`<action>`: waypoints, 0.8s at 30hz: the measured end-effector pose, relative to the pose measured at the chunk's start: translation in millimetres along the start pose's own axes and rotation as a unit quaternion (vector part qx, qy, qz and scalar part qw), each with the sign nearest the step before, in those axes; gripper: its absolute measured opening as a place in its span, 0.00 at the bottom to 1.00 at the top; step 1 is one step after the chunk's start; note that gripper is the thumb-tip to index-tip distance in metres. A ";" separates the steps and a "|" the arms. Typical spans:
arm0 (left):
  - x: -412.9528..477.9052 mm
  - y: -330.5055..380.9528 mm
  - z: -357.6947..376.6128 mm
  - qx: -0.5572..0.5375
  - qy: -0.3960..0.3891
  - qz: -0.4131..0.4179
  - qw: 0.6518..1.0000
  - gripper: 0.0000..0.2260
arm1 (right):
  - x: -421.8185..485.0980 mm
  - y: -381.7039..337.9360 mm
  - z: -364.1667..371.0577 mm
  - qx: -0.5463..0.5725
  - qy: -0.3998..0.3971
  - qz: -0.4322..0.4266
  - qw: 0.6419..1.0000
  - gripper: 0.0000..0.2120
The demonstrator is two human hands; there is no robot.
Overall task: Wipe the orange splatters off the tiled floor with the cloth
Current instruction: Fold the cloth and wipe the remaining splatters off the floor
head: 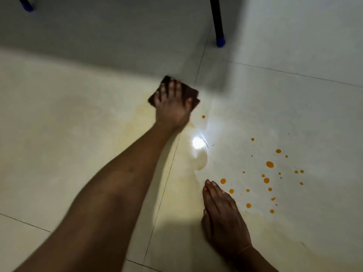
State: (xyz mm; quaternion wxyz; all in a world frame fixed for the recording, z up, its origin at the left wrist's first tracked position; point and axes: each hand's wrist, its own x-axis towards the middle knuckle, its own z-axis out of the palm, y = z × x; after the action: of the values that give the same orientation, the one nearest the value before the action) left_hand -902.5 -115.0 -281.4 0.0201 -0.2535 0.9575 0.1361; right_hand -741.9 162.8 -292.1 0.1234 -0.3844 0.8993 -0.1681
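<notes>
- Left hand (172, 104): fingers spread and pressed flat on the cloth (191, 93); a flat press rather than a closed grip, with nothing pinched that can be seen
- Cloth: dark, folded, lying on the tiled floor (59, 118) just left of a grout line (200, 63), well apart from most of the drops
- Right hand (222, 214): empty, fingers together and palm down on the floor, its fingertips (209, 184) just beside the nearest drops
- Orange splatters (269, 164): many round drops on the tile to the right, untouched; one lone drop (203, 116) near the cloth
- Pale orange film (137, 114): faint haze around the cloth and along the tile below it; likely thinned residue rather than clean floor
- Risk, smearing: a loaded cloth may spread colour rather than lift it, judging by the haze
- Risk, grout: liquid pushed across the joint may settle in the line and stain
- Risk, bracing hand: the right hand sits next to wet drops; a small shift could print orange on the palm and carry it elsewhere
- Risk, slip: the floor looks glossy under the glare (198, 143); weight on either hand could slide
- Risk, cloth: with only a flat press, the folds could open or bunch on a fast stroke
- Risk, reach: a chair leg (217, 22) stands beyond the cloth; a long forward stroke could strike it
- Risk, misses: tiny specks far right are easy to overlook
</notes>
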 end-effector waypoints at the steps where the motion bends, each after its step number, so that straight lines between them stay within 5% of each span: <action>1: -3.8 19.8 3.7 0.001 -0.014 0.032 0.999 0.31 | 0.9 -1.0 -1.0 0.000 -0.002 -0.002 1.000 0.26; 5: -48.5 6.5 8.6 0.026 -0.049 0.223 0.973 0.30 | 5.2 -2.5 -9.6 0.015 -0.011 0.003 1.000 0.27; 11: 7.3 14.0 -3.7 0.014 -0.030 0.069 0.997 0.31 | 3.0 -2.8 -11.1 0.015 -0.017 0.005 1.000 0.28; 16: -56.3 -5.6 5.8 0.029 -0.042 0.257 0.965 0.30 | 4.1 -6.7 -12.7 0.007 -0.009 0.008 1.000 0.28; 20: -11.4 2.9 -5.6 0.009 0.001 0.026 1.000 0.31 | 7.2 -6.9 -12.9 0.003 -0.002 0.004 1.000 0.27; 21: -21.9 20.0 -1.8 0.001 -0.019 0.035 0.999 0.31 | 5.6 -6.4 -12.0 -0.003 0.001 0.002 1.000 0.27; 24: -89.9 49.9 17.8 0.022 -0.073 0.271 0.959 0.31 | 2.8 -7.7 -13.1 -0.002 0.000 0.006 1.000 0.27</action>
State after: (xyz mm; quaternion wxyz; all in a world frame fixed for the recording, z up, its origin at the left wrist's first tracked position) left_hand -849.2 -25.4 -276.4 0.0582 0.0269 0.9889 0.1339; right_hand -743.4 158.5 -277.4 0.1237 -0.3791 0.9020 -0.1654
